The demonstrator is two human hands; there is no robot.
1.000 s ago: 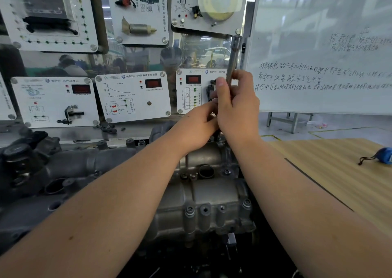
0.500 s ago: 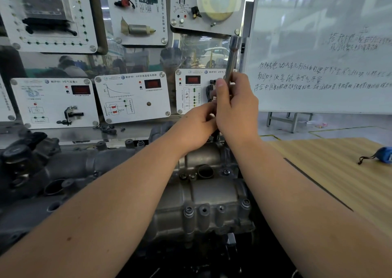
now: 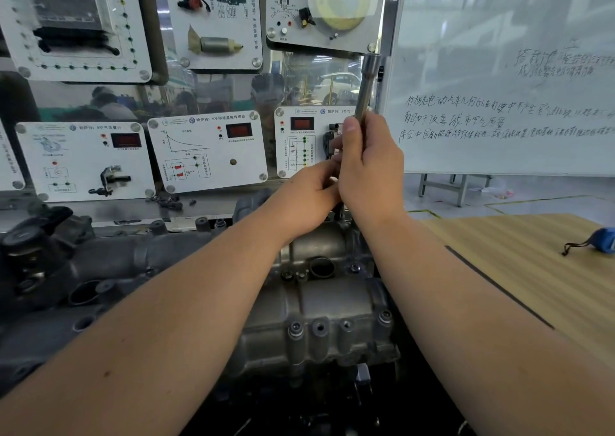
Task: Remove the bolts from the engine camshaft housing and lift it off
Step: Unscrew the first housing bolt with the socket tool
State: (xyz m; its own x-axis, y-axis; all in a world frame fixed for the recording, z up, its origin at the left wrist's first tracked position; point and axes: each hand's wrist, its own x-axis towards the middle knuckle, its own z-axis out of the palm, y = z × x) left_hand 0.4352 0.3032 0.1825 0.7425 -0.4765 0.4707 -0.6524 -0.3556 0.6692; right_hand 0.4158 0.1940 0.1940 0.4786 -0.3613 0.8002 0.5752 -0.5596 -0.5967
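Over on the far left, dark engine parts (image 3: 36, 252) are sitting in shadow, and behind them white training panels (image 3: 85, 159) with red displays are lining the back wall. Moving in, a dark intake section (image 3: 109, 269) is running along toward the middle, where the grey camshaft housing (image 3: 319, 305) is lying on the engine, right between the two forearms, with a round open port (image 3: 321, 267) on its top. Along its near edge a row of bolts (image 3: 295, 329) is sitting in raised bosses, one more bolt (image 3: 385, 315) showing at the right end. Above the far end of the housing the left hand (image 3: 307, 196) is reaching in, its fingers curled and tucked against the right hand at the lower part of the tool; exactly what they are pinching there I cannot tell, the right hand is covering it. Just beside it, touching, the right hand (image 3: 369, 166) is wrapping its fingers round a long metal socket wrench (image 3: 367, 82), thumb lying up along the shaft, the tool standing nearly upright and tilting slightly right with its thicker end topmost. The lower tip is hidden behind the hands. Further right, a whiteboard (image 3: 506, 69) with handwritten lines is standing on a frame behind the wooden table (image 3: 532, 269), and at the table's right edge a blue tape measure (image 3: 604, 240) with a dark strap is lying well apart from the engine.
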